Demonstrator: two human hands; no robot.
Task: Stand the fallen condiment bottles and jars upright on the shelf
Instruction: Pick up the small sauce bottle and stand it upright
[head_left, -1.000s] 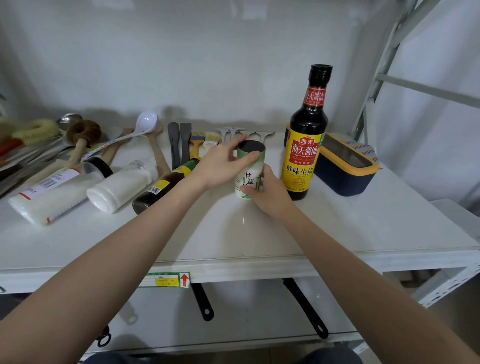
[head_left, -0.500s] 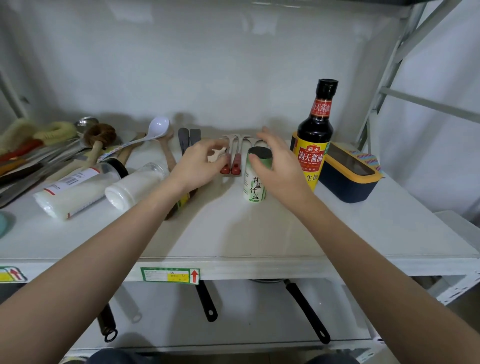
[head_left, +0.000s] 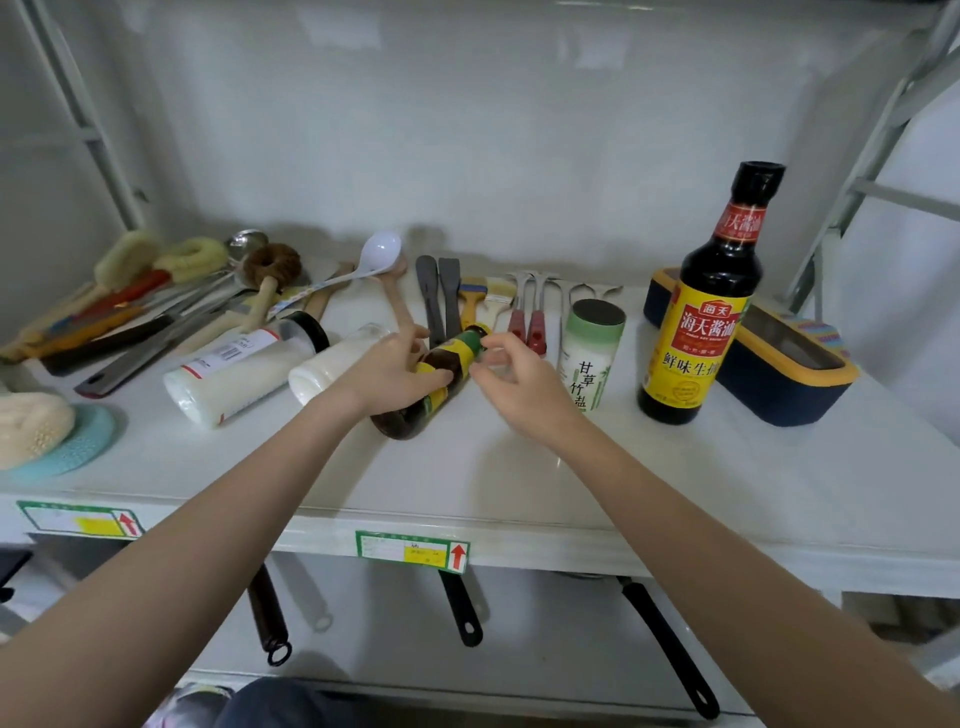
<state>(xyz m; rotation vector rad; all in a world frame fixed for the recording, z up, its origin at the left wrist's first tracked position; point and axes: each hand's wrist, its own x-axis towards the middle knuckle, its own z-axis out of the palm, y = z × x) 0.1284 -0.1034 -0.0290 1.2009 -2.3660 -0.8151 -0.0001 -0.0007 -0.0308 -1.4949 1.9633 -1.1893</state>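
A small dark sauce bottle (head_left: 451, 358) with a yellow and green label lies on its side on the white shelf (head_left: 519, 483). My left hand (head_left: 387, 371) wraps around its body. My right hand (head_left: 519, 382) reaches its green neck, fingers apart, touching the cap end. A green and white salt canister (head_left: 592, 353) stands upright just right of my right hand. A tall soy sauce bottle (head_left: 709, 306) stands upright further right. Two white jars lie on their sides at the left: a large one (head_left: 234, 371) with a black cap and a smaller one (head_left: 332, 361).
Kitchen utensils (head_left: 441, 301), ladles and brushes lie along the back of the shelf. A navy and yellow box (head_left: 779, 379) sits at the right. A teal mat (head_left: 72, 441) with a sponge is at the left edge. Pan handles (head_left: 670, 644) hang under the shelf.
My right hand let go of the salt canister, which now stands upright. Both hands moved left onto the lying dark sauce bottle. The camera view tilted and shifted.
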